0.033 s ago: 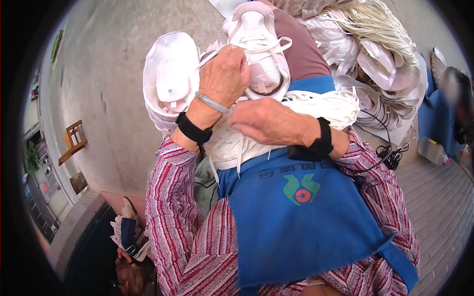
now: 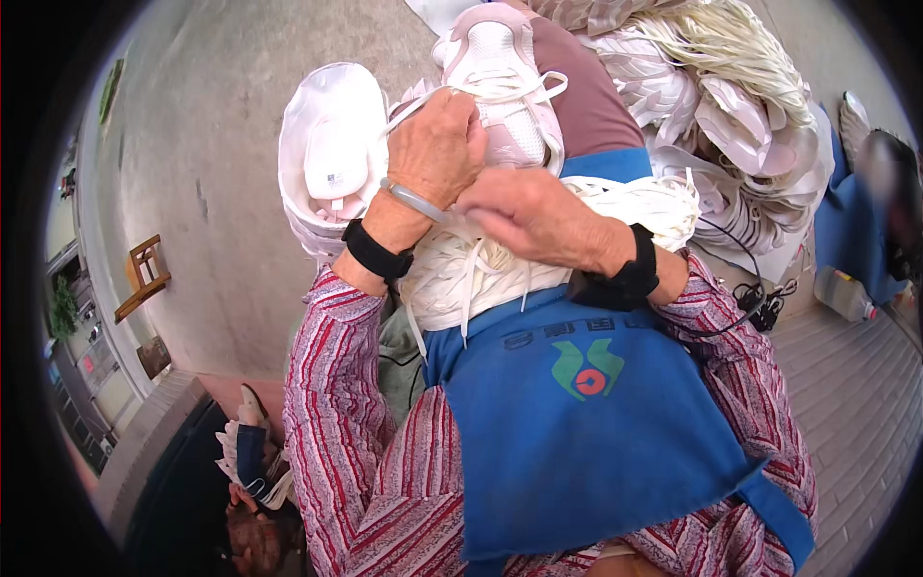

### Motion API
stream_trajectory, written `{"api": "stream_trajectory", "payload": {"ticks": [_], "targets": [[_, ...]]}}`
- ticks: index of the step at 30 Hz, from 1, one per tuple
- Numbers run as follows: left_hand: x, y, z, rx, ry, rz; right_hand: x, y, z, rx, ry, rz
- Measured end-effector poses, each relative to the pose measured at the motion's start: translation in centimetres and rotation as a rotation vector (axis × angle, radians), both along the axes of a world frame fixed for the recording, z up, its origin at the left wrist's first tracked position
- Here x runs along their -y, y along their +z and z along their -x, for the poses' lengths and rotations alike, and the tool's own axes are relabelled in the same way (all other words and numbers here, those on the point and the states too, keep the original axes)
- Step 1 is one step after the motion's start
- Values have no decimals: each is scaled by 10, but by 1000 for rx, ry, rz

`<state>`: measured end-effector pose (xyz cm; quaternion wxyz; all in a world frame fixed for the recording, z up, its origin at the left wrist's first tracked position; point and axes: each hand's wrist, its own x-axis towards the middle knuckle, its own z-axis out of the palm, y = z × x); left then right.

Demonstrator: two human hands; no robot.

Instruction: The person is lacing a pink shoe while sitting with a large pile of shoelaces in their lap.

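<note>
A pale pink and white shoe upper (image 2: 519, 130) with a white lace threaded through it lies on my thigh. My left hand (image 2: 437, 144) is closed at its left edge, fingers curled under and hidden; a loose lace end passes by its knuckles. My right hand (image 2: 548, 216) is closed in a pinch just below the upper's heel end. What lies between its fingertips cannot be made out. A thick bundle of white laces (image 2: 635, 204) spreads across my lap beneath both hands. Left of my left hand sits a stack of white and pink uppers (image 2: 327, 144).
A large heap of pale uppers (image 2: 740, 125) stands at the right, with bundled laces on top. A plastic bottle (image 2: 846, 293) and a dark cable (image 2: 769, 306) lie at the right. At the left is a small wooden stool (image 2: 142, 279); another person (image 2: 255, 524) is at the lower left.
My right hand has shifted slightly up and now covers the heel end of the upper. My left hand and the upper stay in place.
</note>
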<state>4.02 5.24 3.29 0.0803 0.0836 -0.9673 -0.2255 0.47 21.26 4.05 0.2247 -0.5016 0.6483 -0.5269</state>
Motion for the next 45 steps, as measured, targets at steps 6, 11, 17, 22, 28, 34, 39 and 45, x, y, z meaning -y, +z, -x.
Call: {"api": "stream_trajectory", "payload": {"ticks": [6, 11, 17, 22, 28, 34, 39, 45], "targets": [[0, -7, 3, 0, 18, -52, 3, -24, 48, -262, -467, -243], [1, -13, 2, -26, 61, -210, 10, -35, 51, -326, -483, -310], [-5, -17, 3, -64, 96, -333, 13, -38, 56, -283, -532, -272], [-7, -10, -1, 8, -10, -142, 9, -35, 55, -390, -433, -300], [-7, -17, 6, 37, 23, -77, 15, -34, 58, -478, -461, -345], [-17, -30, 3, -81, 167, -316, 17, -31, 61, -519, -432, -417], [-15, -28, 3, -75, 103, -208, 11, -31, 62, -594, -407, -384], [-15, -25, 7, -7, 117, -131, 9, -35, 63, -578, -412, -347]]}}
